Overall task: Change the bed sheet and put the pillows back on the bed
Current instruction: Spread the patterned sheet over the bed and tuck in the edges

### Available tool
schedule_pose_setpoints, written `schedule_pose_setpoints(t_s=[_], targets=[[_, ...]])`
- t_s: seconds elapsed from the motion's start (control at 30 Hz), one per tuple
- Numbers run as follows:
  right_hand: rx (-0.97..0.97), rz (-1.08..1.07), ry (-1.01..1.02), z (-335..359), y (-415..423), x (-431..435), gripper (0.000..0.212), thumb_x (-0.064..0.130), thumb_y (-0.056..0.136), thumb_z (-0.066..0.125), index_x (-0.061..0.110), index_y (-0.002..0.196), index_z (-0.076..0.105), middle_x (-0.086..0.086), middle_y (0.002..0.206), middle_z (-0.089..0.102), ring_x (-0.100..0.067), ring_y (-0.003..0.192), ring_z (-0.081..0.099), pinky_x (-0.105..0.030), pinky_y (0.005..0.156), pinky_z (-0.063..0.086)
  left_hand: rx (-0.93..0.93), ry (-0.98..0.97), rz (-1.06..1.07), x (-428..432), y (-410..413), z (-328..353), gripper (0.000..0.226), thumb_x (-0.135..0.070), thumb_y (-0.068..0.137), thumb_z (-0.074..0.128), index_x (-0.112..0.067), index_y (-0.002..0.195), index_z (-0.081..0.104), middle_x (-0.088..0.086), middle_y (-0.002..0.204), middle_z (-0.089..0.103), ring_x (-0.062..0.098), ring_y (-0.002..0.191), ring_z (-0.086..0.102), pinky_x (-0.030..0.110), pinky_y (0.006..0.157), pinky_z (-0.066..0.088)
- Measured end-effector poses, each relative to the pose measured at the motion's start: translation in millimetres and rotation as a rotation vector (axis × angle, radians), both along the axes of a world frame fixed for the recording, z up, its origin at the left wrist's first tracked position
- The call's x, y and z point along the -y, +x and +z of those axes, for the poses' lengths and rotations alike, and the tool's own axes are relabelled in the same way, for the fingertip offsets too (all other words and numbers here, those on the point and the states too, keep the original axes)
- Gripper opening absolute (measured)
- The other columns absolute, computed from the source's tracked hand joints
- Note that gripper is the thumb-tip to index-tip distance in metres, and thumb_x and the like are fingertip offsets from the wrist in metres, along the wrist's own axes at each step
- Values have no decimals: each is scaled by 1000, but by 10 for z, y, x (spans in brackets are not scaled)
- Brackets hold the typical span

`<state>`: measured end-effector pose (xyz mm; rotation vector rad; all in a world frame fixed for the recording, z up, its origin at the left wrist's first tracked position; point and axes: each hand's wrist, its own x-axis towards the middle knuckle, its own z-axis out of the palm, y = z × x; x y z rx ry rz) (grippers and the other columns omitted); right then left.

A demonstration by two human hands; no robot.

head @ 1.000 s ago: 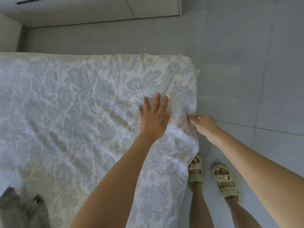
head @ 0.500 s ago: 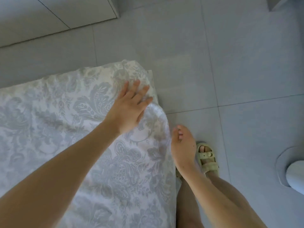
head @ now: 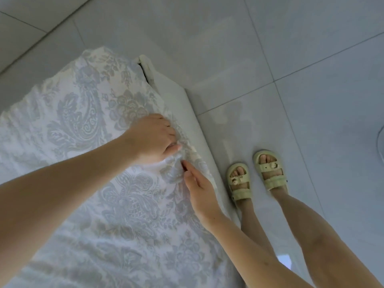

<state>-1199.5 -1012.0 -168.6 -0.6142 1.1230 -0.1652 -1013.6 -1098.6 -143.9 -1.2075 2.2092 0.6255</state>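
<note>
A white bed sheet (head: 87, 125) with a grey-blue floral pattern covers the mattress and fills the left half of the view. My left hand (head: 153, 138) grips a bunched fold of the sheet at the bed's right edge, fingers curled round the cloth. Just below it, my right hand (head: 199, 190) lies along the same edge with straight fingers, its fingertips touching the gathered fabric. The white bed frame (head: 187, 113) runs beside the edge. No pillows are in view.
Grey floor tiles (head: 270, 59) spread to the right of the bed. My two feet in pale green sandals (head: 268, 171) stand close beside the frame. The curved rim of a white object (head: 381, 142) shows at the far right edge.
My left hand went from flat on the sheet to gripping a fold at the edge. My right hand came up from beside the bed onto the sheet's edge. The view swung right.
</note>
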Motion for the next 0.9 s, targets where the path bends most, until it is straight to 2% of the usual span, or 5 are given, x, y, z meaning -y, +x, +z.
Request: schedule_pose_setpoints(t_s=[0.1,0.33,0.53,0.7,0.9], targets=[[-64,-50,-123,-115,23,34,36,19,102,41,18,137,50,8,138,52,1,126,45,-25,112,33,62,109,-29,99,-93,-39,83,-49,88,-10,-28,110,67,-14,108,64,11,105,53,31,100,35],[55,-42,-174,-196,195,61,39,27,101,37,22,136,51,12,131,56,1,123,48,-26,108,36,348,143,-163,196,-211,-129,72,-46,94,-2,-19,73,61,-2,81,64,16,76,48,37,95,26],[342,125,252,-63,357,222,40,56,99,25,41,126,51,18,118,61,5,108,57,-14,92,45,375,164,-170,97,-161,276,69,-46,94,-8,-29,60,49,-2,66,59,15,69,50,36,99,25],[253,228,475,-265,239,250,68,70,90,32,25,140,43,-2,141,50,-26,127,50,-30,99,40,369,206,-95,290,-194,30,84,-55,87,-11,-16,67,62,0,63,56,16,68,47,39,103,25],[112,172,751,-501,-372,-253,88,85,76,28,19,122,64,-6,119,67,-22,113,61,-39,109,38,109,133,245,305,-82,-165,59,-55,94,11,-14,59,36,5,56,45,25,59,48,39,66,45]])
